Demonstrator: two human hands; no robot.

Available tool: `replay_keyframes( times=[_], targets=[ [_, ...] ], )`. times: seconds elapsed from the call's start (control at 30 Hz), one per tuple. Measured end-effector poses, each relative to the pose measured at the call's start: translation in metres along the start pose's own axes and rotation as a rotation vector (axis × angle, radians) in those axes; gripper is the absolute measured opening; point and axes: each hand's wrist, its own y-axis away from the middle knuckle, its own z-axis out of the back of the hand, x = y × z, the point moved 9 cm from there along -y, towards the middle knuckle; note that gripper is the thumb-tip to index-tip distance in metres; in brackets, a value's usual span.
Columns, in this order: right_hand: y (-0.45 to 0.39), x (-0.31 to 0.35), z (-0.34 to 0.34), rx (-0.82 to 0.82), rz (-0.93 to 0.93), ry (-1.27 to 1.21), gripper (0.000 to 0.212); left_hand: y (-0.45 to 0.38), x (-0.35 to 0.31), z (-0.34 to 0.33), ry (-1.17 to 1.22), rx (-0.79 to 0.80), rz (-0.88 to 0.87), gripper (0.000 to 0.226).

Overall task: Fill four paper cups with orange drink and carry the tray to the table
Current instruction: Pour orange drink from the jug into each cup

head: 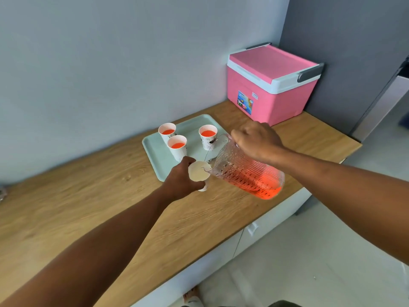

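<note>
The fourth cup was being filled, so the pouring step was nearly over. Near the middle of the frame the left hand was wrapped around the last paper cup, fingers curled on its side wall, holding it at the near edge of the pale green tray. Whether the cup's base rested on the tabletop or hung just above it could not be told. The inside of this cup looked white, with no orange visible in it.

To its right, the right hand was clenched over the handle end of a clear ribbed pitcher, tipped steeply so that its spout met the cup's rim. The orange drink lay pooled in the pitcher's lower side, toward the lower right.

Three filled cups stood upright on the tray, two touching at upper left, one apart to the right. A pink cooler box sat in the upper right corner of the tabletop, well apart.

The next move likely called for a slow, steady tilt, stopping level with the others, then setting the pitcher down, placing this cup on the tray and lifting the tray flat with both hands.
</note>
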Motion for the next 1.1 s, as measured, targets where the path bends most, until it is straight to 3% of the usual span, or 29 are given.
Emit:
replay_keyframes(
  times=[0.47,1.1],
  targets=[
    [0.001,-0.002,-0.017,0.06,-0.011,0.217,0.053,-0.003,0.009,-0.017,0.053,0.04,-0.048,0.08],
    [-0.005,0.001,-0.027,0.091,-0.053,0.275,0.046,-0.016,0.011,-0.025,0.065,0.076,-0.139,0.081]
  ],
)
